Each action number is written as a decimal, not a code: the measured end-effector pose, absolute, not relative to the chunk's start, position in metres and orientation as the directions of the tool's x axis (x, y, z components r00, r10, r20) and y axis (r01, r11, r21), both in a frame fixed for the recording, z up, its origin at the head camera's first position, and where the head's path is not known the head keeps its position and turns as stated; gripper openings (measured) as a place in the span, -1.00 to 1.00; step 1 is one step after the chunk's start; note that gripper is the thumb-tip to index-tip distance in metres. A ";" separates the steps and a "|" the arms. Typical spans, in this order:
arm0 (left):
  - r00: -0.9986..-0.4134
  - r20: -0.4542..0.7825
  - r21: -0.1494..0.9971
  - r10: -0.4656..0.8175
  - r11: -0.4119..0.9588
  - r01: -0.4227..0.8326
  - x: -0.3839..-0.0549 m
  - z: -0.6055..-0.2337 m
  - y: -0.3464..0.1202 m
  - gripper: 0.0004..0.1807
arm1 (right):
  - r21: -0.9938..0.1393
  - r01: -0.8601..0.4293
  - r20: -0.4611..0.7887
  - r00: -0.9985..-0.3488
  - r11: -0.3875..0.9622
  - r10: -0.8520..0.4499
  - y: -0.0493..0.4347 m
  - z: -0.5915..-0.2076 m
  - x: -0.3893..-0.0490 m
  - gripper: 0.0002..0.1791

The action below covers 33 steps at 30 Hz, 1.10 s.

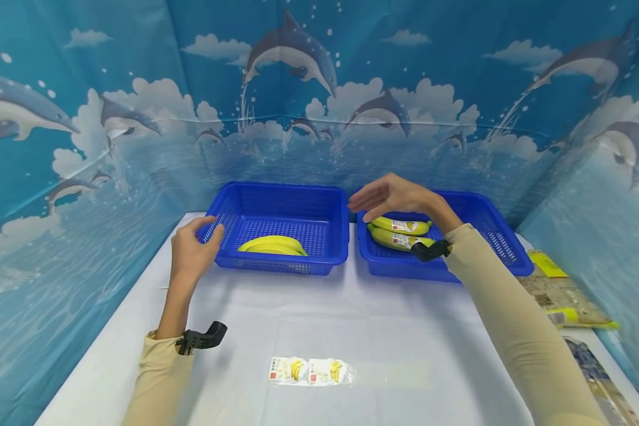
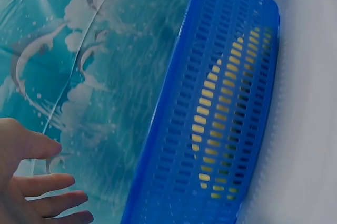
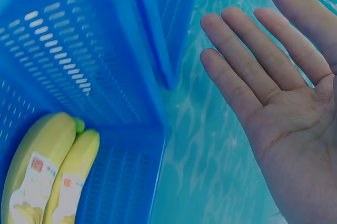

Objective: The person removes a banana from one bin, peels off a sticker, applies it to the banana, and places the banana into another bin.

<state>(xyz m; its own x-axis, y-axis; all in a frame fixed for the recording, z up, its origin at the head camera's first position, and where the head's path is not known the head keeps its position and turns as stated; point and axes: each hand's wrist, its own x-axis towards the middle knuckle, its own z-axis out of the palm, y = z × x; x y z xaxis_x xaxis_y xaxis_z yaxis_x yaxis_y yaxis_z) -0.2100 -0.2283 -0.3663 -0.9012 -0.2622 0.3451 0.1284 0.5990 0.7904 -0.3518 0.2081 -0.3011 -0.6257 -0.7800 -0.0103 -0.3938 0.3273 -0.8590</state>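
My left hand [image 1: 194, 248] is held up near the left end of a blue perforated basket [image 1: 277, 264], its fingers relaxed and holding nothing. Inside that basket lie yellow bananas [image 1: 273, 244], which show through the slotted wall in the left wrist view. Over the near-left part of a second blue basket [image 1: 404, 271] hovers my right hand [image 1: 394, 196], palm bare and fingers extended in the right wrist view. Below it, two bananas [image 1: 402, 225] with white printed labels [image 3: 66, 197] lie side by side in the basket.
On the white table [image 1: 319, 319], two banana-printed labels [image 1: 330, 371] lie in front, beside a clear strip [image 1: 399, 375]. A filled bag [image 1: 556, 290] with yellow parts and another package [image 1: 599, 378] sit along the right edge. A dolphin-printed curtain [image 1: 298, 148] surrounds the table.
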 end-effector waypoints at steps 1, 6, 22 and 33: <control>-0.907 0.326 0.794 -0.266 0.597 0.110 -0.211 -0.367 -0.232 -0.49 | -0.857 -0.399 -0.008 -0.622 0.326 -0.783 0.206 -0.301 -0.352 -0.40; -0.926 0.236 0.814 -0.294 0.580 0.023 -0.212 -0.369 -0.249 -0.42 | -0.854 -0.416 -0.001 -0.599 0.312 -0.801 0.193 -0.303 -0.354 -0.43; -0.926 -0.084 0.905 -0.369 0.360 -0.226 -0.224 -0.383 -0.274 -0.38 | -0.859 -0.433 0.028 -0.574 0.274 -0.819 0.140 -0.305 -0.366 -0.44; -0.918 -0.117 0.939 -0.379 0.260 -0.227 -0.228 -0.388 -0.273 -0.43 | -0.892 -0.385 0.017 -0.551 0.236 -0.834 0.108 -0.314 -0.381 -0.54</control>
<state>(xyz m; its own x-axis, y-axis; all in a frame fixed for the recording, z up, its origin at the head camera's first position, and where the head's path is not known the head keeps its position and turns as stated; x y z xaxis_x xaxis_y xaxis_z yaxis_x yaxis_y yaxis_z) -0.2282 -0.2735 -0.3878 -0.9181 -0.3786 -0.1173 -0.2271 0.2598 0.9386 -0.3807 0.1079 -0.3136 -0.5508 -0.8344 0.0175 -0.3854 0.2358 -0.8921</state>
